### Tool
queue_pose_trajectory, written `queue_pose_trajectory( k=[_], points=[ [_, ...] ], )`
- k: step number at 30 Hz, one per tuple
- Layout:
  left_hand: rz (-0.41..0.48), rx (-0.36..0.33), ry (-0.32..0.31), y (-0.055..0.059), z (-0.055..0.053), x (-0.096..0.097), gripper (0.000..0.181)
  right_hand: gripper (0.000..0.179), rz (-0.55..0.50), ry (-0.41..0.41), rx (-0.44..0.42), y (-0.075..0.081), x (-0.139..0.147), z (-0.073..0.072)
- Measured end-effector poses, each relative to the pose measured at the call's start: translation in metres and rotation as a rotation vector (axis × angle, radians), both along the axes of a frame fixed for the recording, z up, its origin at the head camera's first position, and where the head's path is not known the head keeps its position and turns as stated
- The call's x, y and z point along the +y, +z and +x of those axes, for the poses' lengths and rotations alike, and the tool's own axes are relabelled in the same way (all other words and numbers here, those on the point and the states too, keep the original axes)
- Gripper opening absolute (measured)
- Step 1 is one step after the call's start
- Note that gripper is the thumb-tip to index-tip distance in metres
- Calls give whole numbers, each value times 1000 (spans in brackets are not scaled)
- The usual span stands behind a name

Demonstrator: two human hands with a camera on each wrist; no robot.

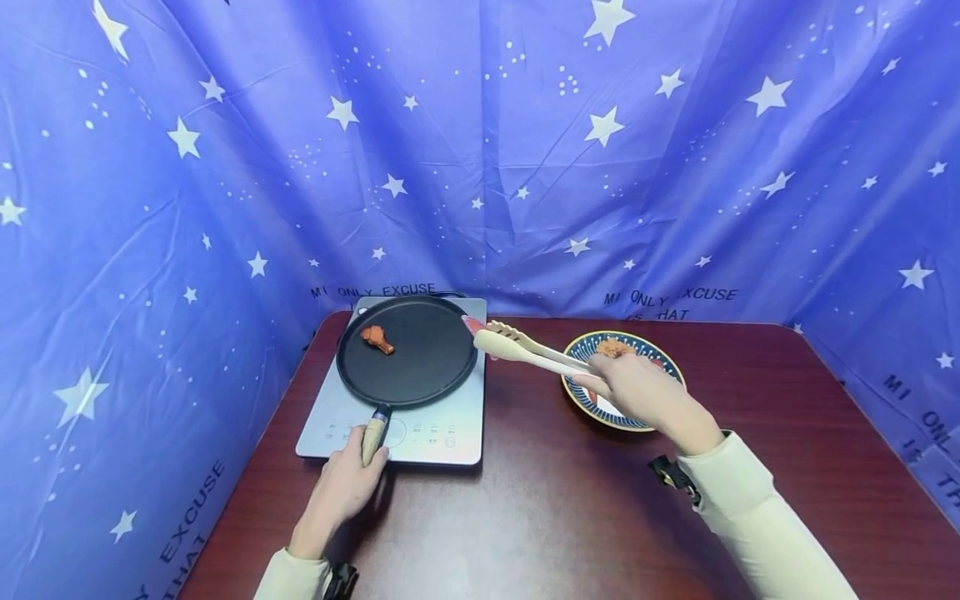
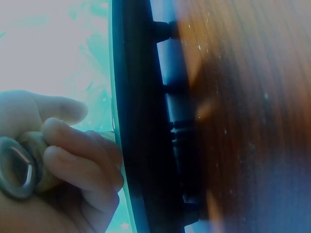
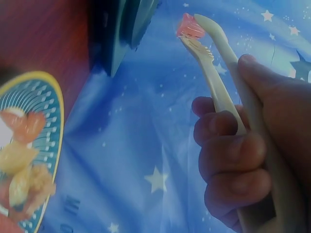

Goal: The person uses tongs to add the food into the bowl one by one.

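Observation:
My left hand (image 1: 347, 482) grips the wooden handle (image 1: 372, 439) of a flat black frying pan (image 1: 420, 362). A browned chicken drumstick (image 1: 377, 339) lies toward the pan's left side. Pale kitchen tongs (image 1: 517, 348) are held in my right hand (image 1: 647, 396), fingers curled round one arm and thumb along the other. Their tips pinch a small pink-red piece of food (image 3: 191, 26), its kind unclear, just off the pan's right rim in the head view. Under the right hand stands a blue-patterned, yellow-rimmed plate (image 1: 576, 402), partly hidden by it.
Beneath the pan is a silver induction cooktop (image 1: 435, 452) at the left of the dark red table (image 1: 540, 500). Fried food (image 1: 613, 347) and reddish pieces (image 3: 25, 127) lie on the plate. A blue star-printed curtain (image 1: 525, 208) hangs behind and on both sides.

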State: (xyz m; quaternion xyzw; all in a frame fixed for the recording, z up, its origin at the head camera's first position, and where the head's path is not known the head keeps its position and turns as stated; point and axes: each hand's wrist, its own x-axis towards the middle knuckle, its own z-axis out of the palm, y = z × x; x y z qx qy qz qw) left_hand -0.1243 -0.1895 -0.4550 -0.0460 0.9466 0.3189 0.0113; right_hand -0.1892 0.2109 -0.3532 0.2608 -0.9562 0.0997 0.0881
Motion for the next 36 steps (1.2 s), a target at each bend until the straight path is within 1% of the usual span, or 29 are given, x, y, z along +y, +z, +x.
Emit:
queue_pose_trajectory(
  k=[4, 6, 8, 10, 14, 20, 25, 30, 32, 36],
  points=[
    [2, 2, 0, -1, -1, 0, 48, 28, 24, 16, 24, 0, -13, -4],
    [3, 2, 2, -2, -1, 0, 48, 29, 28, 12, 17, 0, -18, -5],
    [7, -5, 2, -3, -1, 0, 49, 31, 34, 1, -9, -2, -24, -6],
    [11, -11, 2, -3, -1, 0, 49, 31, 24, -8, -57, -3, -30, -9],
    [18, -24, 3, -3, -3, -1, 52, 32, -2, -6, -111, -4, -41, -15],
    [9, -20, 3, -2, -5, 0, 52, 34, -14, -22, -156, -9, -54, -23],
    [4, -19, 5, -1, -5, 0, 52, 33, -21, 22, -135, -18, -62, -31],
    [-2, -16, 6, -1, -6, 0, 51, 34, -6, 14, -149, -25, -67, -38],
    [-3, -15, 5, -1, -6, 0, 51, 33, -12, 8, -165, -26, -68, -40],
    [-6, -11, 4, -1, -6, 0, 50, 33, -17, 11, -171, -29, -72, -42]
  ],
)
